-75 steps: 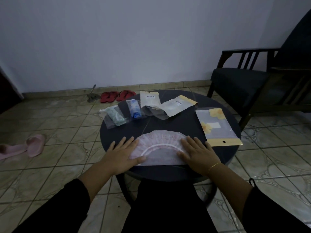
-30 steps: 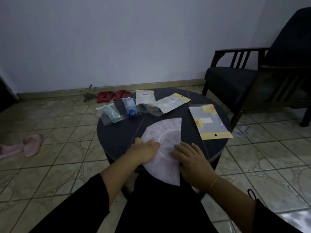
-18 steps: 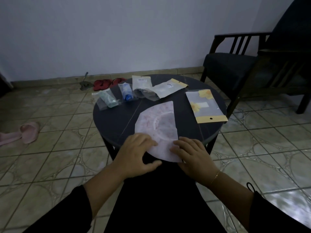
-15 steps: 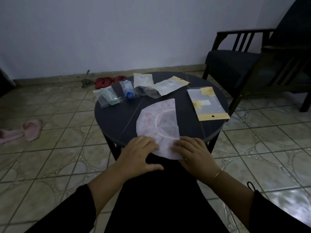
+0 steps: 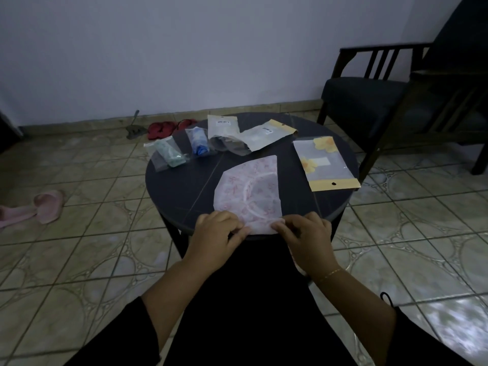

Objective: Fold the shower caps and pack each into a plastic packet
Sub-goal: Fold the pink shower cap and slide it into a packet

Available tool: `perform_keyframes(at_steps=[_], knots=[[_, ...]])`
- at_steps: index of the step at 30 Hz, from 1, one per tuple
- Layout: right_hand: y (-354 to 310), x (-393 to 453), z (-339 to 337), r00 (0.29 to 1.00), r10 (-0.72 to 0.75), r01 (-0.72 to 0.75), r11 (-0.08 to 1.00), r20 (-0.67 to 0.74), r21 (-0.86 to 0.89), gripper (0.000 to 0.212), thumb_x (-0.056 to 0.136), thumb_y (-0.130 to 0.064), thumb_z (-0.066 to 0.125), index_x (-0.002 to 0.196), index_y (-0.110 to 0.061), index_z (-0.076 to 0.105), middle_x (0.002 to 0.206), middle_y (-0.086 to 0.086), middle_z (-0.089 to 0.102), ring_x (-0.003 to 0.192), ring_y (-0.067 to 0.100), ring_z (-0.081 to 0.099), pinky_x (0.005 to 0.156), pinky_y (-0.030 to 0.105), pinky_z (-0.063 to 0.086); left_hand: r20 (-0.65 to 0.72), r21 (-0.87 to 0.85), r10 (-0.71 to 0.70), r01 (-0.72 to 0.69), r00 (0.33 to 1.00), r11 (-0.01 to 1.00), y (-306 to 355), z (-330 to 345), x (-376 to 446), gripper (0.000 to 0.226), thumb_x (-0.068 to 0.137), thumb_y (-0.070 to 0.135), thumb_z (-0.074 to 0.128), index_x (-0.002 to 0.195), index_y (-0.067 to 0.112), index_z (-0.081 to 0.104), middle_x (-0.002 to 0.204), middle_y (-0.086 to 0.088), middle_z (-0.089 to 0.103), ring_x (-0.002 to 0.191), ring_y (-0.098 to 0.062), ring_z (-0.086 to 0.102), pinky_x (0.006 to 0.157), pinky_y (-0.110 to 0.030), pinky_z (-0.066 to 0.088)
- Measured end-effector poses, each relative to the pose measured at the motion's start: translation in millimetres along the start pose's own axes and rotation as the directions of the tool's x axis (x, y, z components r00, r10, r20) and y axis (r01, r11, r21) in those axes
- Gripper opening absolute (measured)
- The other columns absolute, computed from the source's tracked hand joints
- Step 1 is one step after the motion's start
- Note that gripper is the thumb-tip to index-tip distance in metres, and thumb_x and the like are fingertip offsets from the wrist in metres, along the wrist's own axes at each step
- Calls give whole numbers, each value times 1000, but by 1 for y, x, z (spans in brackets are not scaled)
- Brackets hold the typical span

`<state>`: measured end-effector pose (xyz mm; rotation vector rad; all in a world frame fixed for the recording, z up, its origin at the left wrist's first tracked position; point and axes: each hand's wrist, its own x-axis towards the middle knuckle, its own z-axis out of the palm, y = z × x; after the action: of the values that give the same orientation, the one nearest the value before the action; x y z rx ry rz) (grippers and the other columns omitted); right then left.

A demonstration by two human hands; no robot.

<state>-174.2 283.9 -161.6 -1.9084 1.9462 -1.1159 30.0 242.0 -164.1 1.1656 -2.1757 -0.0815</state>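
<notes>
Cap (image 5: 250,191) now turned lengthwise; your left hand (image 5: 219,233) and right hand (image 5: 306,233) pinch its near edge, ready for the next fold.

The shower cap (image 5: 249,191) looks like thin, matt, semi-transparent plastic with a pink print. The flowered packet (image 5: 326,163) is glossy clear plastic with a paper-like yellow strip. The table (image 5: 184,186) top is dark and smooth (possibly laminate). The floor tiles (image 5: 105,241) shine.
</notes>
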Motion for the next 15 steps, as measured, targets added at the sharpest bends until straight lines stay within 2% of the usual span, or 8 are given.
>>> perform_keyframes(at_steps=[3, 7, 10, 15], knots=[[-2, 4, -1, 997, 69, -70, 998, 47, 8, 24, 84, -52, 57, 95, -33, 66, 80, -16, 48, 85, 8, 43, 84, 27, 25, 30, 45, 4, -6, 1000, 999, -1, 0, 0, 39, 81, 63, 47, 77, 26, 60, 83, 18, 56, 80, 0, 44, 76, -28, 27], [-6, 10, -1, 991, 130, -131, 991, 37, 22, 26, 85, -53, 56, 97, -32, 66, 86, -10, 60, 92, 10, 47, 83, 28, 25, 93, 10, -68, 67, 993, 998, -1, -2, 9, 43, 81, 67, 41, 74, 28, 60, 82, 17, 56, 81, -2, 47, 77, -29, 24], [-10, 17, -1, 984, 172, -173, 985, 46, 20, 24, 86, -50, 57, 96, -30, 65, 89, -11, 64, 95, 10, 50, 84, 30, 25, 173, -12, -168, 173, 971, 985, 3, -4, 16, 34, 87, 59, 47, 75, 30, 59, 84, 15, 55, 87, -4, 47, 79, -28, 22], [-16, 22, 1, 977, 207, -207, 978, 48, -6, 16, 86, -46, 60, 93, -32, 57, 90, -10, 64, 93, 12, 54, 85, 30, 27, 208, 92, -262, 247, 943, 965, 8, -5, 19, 28, 90, 56, 48, 80, 32, 58, 90, 14, 54, 92, -6, 43, 79, -30, 19]])
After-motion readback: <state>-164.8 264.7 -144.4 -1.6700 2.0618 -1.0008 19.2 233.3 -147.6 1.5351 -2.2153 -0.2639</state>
